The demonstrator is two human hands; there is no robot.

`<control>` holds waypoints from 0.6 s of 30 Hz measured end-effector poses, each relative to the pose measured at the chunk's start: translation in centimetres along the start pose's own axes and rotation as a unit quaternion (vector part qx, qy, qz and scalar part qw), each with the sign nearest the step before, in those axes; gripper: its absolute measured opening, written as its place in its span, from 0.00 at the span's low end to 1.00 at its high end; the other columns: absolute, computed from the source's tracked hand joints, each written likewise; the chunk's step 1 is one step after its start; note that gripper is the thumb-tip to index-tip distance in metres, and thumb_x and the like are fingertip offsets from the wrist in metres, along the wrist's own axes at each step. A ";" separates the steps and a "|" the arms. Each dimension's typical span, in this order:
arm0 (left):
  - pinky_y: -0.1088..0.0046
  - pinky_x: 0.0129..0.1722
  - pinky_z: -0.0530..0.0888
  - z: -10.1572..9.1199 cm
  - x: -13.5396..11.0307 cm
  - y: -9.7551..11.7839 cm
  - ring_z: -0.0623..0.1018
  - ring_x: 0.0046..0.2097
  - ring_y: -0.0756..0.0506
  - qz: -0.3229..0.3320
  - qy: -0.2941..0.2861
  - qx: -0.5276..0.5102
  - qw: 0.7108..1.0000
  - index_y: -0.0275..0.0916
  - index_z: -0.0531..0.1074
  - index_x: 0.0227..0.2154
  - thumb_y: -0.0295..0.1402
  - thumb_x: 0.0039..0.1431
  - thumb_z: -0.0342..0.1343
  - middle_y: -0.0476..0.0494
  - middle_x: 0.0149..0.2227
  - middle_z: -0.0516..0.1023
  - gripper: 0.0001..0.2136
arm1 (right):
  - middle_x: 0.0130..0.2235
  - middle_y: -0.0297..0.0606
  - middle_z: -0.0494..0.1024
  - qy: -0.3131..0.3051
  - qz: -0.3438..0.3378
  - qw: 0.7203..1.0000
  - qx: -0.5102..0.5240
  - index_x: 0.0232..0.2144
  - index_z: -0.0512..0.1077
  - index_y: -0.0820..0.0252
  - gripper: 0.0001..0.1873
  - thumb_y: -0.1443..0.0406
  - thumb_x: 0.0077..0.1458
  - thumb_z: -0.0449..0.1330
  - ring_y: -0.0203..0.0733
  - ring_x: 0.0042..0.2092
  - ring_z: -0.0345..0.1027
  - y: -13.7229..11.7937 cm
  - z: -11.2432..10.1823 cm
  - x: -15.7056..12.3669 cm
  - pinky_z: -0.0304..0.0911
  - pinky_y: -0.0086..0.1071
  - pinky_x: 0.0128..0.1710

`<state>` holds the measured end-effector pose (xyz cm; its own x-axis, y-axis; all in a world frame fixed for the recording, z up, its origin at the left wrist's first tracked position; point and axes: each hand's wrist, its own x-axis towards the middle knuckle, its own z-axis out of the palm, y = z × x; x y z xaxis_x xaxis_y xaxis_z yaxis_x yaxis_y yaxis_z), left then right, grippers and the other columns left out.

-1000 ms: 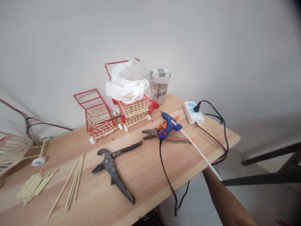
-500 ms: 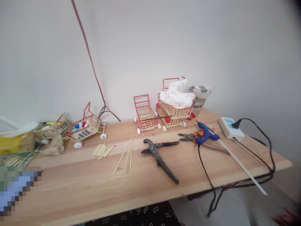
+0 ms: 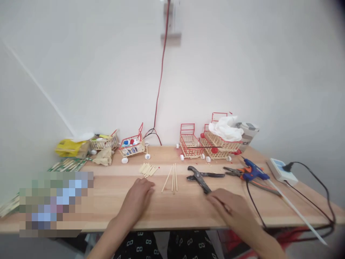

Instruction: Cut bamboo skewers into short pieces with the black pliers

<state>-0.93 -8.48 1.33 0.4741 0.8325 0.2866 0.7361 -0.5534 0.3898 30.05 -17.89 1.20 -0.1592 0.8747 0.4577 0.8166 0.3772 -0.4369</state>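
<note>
My left hand (image 3: 138, 197) rests palm down on the wooden table (image 3: 107, 201), its fingers loosely extended and holding nothing. Just beyond its fingertips lies a small pile of short wooden sticks (image 3: 147, 169). Several longer sticks (image 3: 175, 178) lie between my hands. On the right, my right hand (image 3: 231, 208) has curled fingers over the lower handle of a black hand cutter (image 3: 198, 178), which lies on the table with its jaw end pointing away; the handle's end is hidden. Beyond that hand are pliers (image 3: 234, 172) with orange-and-grey handles and a blue glue gun (image 3: 253, 171) with a long white glue stick.
Miniature stick-built carts (image 3: 190, 145) stand along the wall, one holding a white crumpled bag (image 3: 226, 129). A lidded cup (image 3: 248, 135) is behind them. A power strip (image 3: 281, 171) with black cables sits at the right. A yellow packet (image 3: 71, 147) lies far left.
Both hands have come onto the table, the right one over the cutter's handle. The view has swung left, so the objects appear further right. The cutter and sticks look unmoved on the table.
</note>
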 end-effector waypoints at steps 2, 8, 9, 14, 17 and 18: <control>0.65 0.44 0.66 0.7 -0.2 0.2 0.71 0.42 0.43 0.012 -0.012 0.036 0.999 0.37 0.73 0.34 0.28 0.60 0.43 0.39 0.37 0.74 0.12 | 0.37 0.38 0.76 -0.043 0.004 0.999 -0.013 0.38 0.71 0.53 0.12 0.62 0.60 0.48 0.41 0.37 0.71 -3.0 2.9 3.6 0.66 0.32 0.35; 0.65 0.44 0.64 2.0 1.4 0.7 0.67 0.41 0.43 0.054 -0.035 0.081 0.995 0.37 0.70 0.33 0.25 0.60 0.44 0.41 0.38 0.71 0.10 | 0.43 0.47 0.72 -0.110 0.034 0.976 -0.185 0.39 0.72 0.63 0.10 0.66 0.55 0.54 0.50 0.45 0.66 -6.5 8.6 7.3 0.63 0.40 0.44; 0.66 0.43 0.64 2.3 1.9 0.8 0.67 0.41 0.44 0.067 -0.041 0.083 0.993 0.37 0.70 0.32 0.25 0.60 0.44 0.41 0.38 0.70 0.10 | 0.43 0.48 0.72 -0.112 0.035 0.973 -0.200 0.40 0.72 0.64 0.12 0.66 0.54 0.55 0.52 0.45 0.65 -6.6 9.0 7.5 0.62 0.42 0.45; 0.66 0.43 0.64 4.3 3.8 1.0 0.66 0.41 0.43 0.121 -0.057 0.092 0.987 0.36 0.71 0.34 0.24 0.59 0.46 0.41 0.40 0.71 0.08 | 0.46 0.49 0.71 -0.100 0.000 0.982 -0.162 0.44 0.70 0.65 0.15 0.68 0.55 0.54 0.51 0.47 0.64 -6.1 10.0 7.5 0.60 0.42 0.48; 0.65 0.44 0.65 4.8 4.5 0.6 0.67 0.41 0.43 0.132 -0.053 0.062 0.988 0.36 0.71 0.33 0.23 0.58 0.47 0.40 0.39 0.72 0.08 | 0.46 0.48 0.72 -0.098 -0.013 0.988 -0.115 0.44 0.71 0.64 0.14 0.69 0.56 0.51 0.49 0.48 0.65 -5.4 10.0 7.6 0.61 0.40 0.48; 0.64 0.44 0.65 4.7 4.7 0.2 0.68 0.41 0.43 0.130 -0.046 0.038 0.990 0.36 0.72 0.33 0.23 0.58 0.46 0.40 0.38 0.73 0.09 | 0.46 0.48 0.73 -0.094 -0.014 0.990 -0.102 0.44 0.71 0.64 0.14 0.69 0.57 0.51 0.48 0.48 0.66 -5.1 9.8 7.8 0.61 0.39 0.48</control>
<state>3.68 -4.56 -1.33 0.6916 0.6629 0.2870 0.6157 -0.7487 0.2456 19.23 -10.03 -0.65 -0.2680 0.9131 0.3072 0.9026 0.3495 -0.2514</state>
